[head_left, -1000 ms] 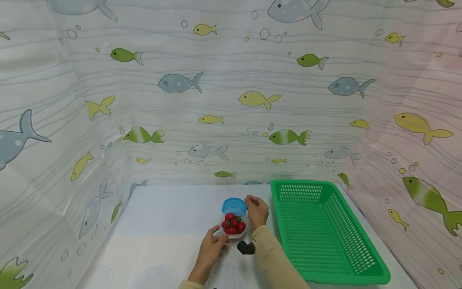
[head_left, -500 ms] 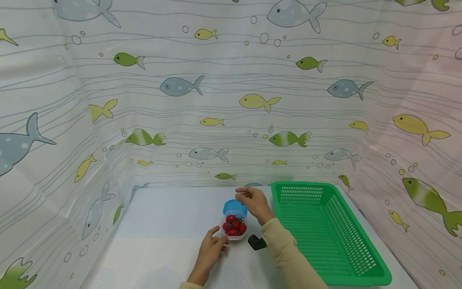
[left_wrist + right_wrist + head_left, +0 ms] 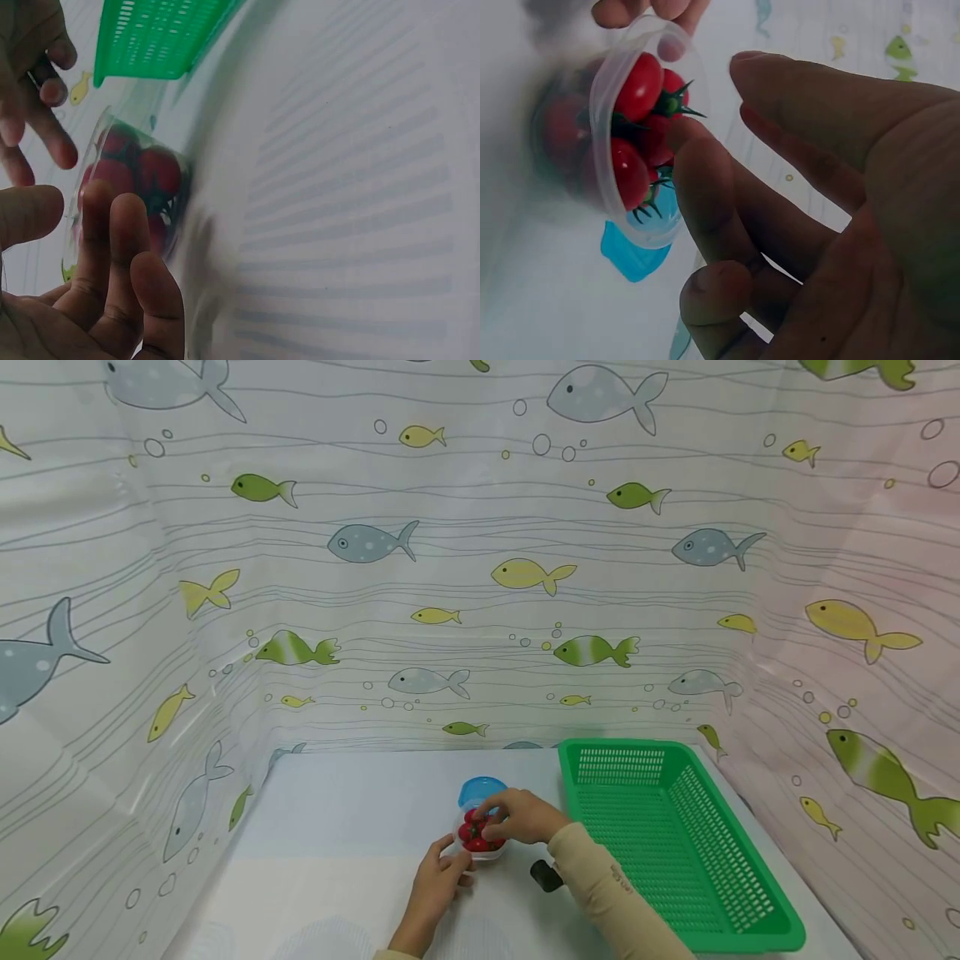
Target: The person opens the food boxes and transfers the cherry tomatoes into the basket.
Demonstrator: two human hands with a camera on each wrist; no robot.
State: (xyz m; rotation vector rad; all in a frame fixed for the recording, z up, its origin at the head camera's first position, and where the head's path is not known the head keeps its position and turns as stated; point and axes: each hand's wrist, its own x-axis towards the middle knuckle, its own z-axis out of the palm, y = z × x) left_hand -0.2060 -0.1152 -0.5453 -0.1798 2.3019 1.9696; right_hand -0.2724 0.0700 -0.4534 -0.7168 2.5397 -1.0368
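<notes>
A small clear plastic tub [image 3: 489, 856] filled with several red cherry tomatoes [image 3: 633, 174] stands on the table. Behind it lies a blue lid [image 3: 478, 791]. My left hand [image 3: 438, 883] touches the tub's near left side, thumb apart from the fingers, which rest loosely against the wall in the left wrist view. Over the tomatoes is my right hand [image 3: 525, 817]. In the right wrist view its index fingertip reaches inside the rim, right at a tomato, while the thumb stays well apart. Nothing is pinched between them.
A large green plastic basket [image 3: 633, 743] with perforated walls stands right of the tub, near the right forearm. A black wrist camera [image 3: 546, 876] sits under the right wrist. A fish-print curtain [image 3: 435, 643] surrounds the white table [image 3: 337, 810] at the back and sides.
My right hand has left the blue lid's right edge, lifted over the lid, and come down toward me over the tomatoes. My left hand has stayed at the tub.
</notes>
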